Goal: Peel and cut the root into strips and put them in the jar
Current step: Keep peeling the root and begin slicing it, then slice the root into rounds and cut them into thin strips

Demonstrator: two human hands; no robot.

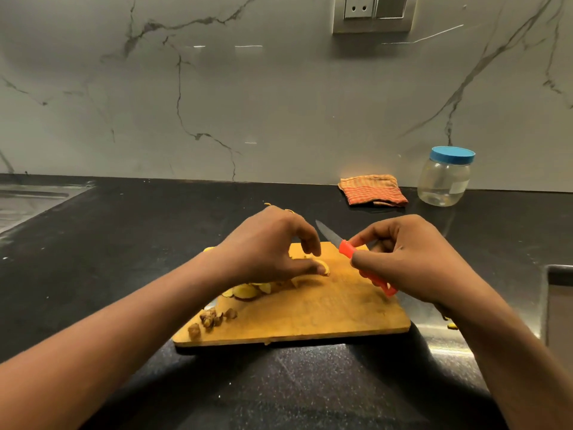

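A wooden cutting board [310,318] lies on the black counter. My left hand [269,249] hovers over its far left part, thumb and fingers pinching a yellow root slice [324,267]. More yellow slices [248,290] lie under that hand. My right hand [412,259] grips the red handle of a knife [347,248], blade pointing away to the upper left, above the board. Brown peel scraps [210,321] sit at the board's near left corner. A clear jar [443,181] with a blue lid on stands at the back right by the wall.
A folded orange striped cloth [372,189] lies left of the jar. A steel sink [28,203] is at the far left. A few yellow bits [451,324] lie on the counter right of the board. The counter edge drops off at the right [555,274].
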